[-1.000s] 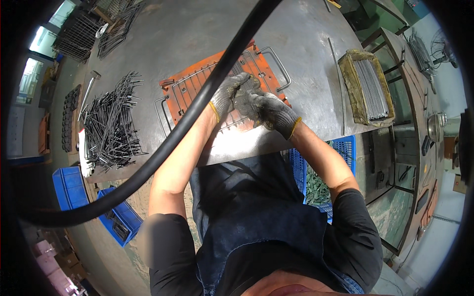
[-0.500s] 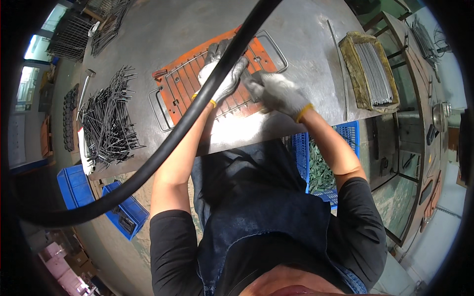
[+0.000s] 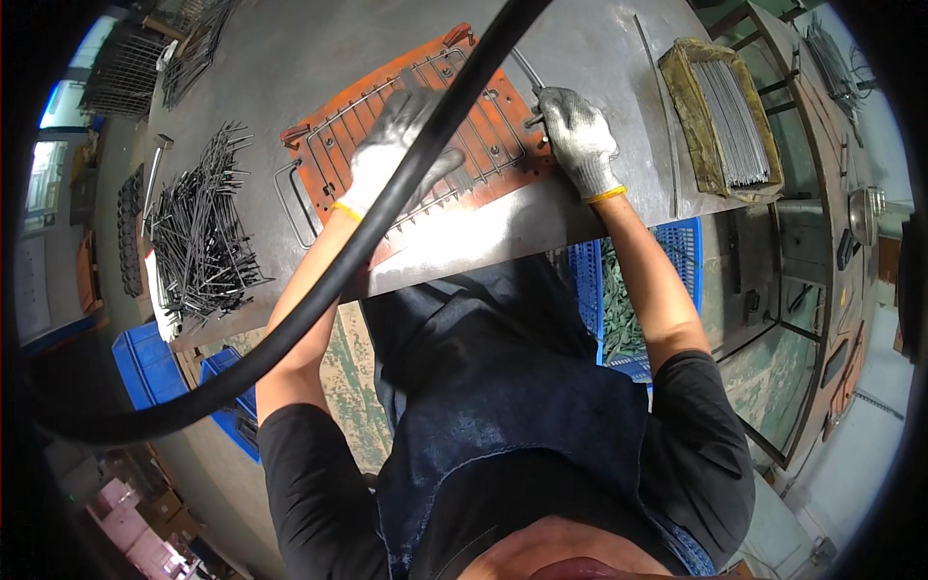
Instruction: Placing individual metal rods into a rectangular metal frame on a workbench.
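Observation:
An orange-red jig plate (image 3: 338, 198) with metal wires laid in rows lies on the grey metal table. Over its middle is my left hand (image 3: 391, 145) in a grey-white work glove, fingers spread, partly hidden by the black hose. At the plate's right edge, my gloved right hand (image 3: 577, 135) is closed round the wire loop handle (image 3: 527, 68), whose far part shows above the fingers. A matching loop handle (image 3: 290, 208) sticks out on the left side. Red clamps (image 3: 458, 36) sit at the plate's corners.
A thick black hose (image 3: 319, 300) crosses the view. Left on the table lies a heap of dark metal rods (image 3: 205, 232) beside a hammer (image 3: 157, 169). On the right stands a yellowish box of straight wires (image 3: 725, 116). A blue crate (image 3: 587, 290) holds green pieces below the table edge.
My right hand has moved from the front of the plate out to its right handle. My left hand has shifted left and its fingers have spread. The plate appears slightly turned.

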A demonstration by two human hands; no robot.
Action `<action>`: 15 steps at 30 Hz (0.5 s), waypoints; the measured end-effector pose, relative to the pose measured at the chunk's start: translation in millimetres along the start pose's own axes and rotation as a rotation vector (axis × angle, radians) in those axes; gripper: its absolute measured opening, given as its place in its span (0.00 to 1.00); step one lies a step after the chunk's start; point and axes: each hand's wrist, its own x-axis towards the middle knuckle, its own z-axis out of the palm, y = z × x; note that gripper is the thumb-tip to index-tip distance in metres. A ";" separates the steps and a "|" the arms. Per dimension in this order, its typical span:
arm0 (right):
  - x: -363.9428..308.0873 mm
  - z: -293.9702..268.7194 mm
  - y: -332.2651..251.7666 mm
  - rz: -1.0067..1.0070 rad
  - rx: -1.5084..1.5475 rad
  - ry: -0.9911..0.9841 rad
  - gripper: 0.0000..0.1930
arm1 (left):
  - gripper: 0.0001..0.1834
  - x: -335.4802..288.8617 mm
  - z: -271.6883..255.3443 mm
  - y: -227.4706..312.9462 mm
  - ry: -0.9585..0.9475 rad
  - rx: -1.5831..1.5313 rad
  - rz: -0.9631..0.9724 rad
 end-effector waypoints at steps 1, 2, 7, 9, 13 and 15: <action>1.2 -0.7 -0.5 0.023 0.024 -0.043 0.21 | 0.27 0.2 -9.2 1.5 -0.066 -0.045 -0.010; 1.2 -1.7 -2.2 0.043 0.050 -0.088 0.22 | 0.27 0.0 -19.8 3.8 -0.131 -0.088 -0.023; 0.9 2.4 -3.4 0.104 0.102 -0.092 0.22 | 0.28 9.5 -18.8 8.6 -0.064 0.029 -0.096; 1.8 0.0 -2.0 0.027 0.047 -0.038 0.21 | 0.30 2.6 3.1 -2.2 -0.031 0.011 -0.053; 3.6 -4.1 -4.2 0.182 0.244 -0.088 0.21 | 0.31 -33.6 -6.1 -24.7 -0.203 0.178 -0.061; 6.6 -5.7 -6.5 0.214 0.260 -0.100 0.20 | 0.31 -55.9 -13.7 -35.6 -0.182 0.197 -0.066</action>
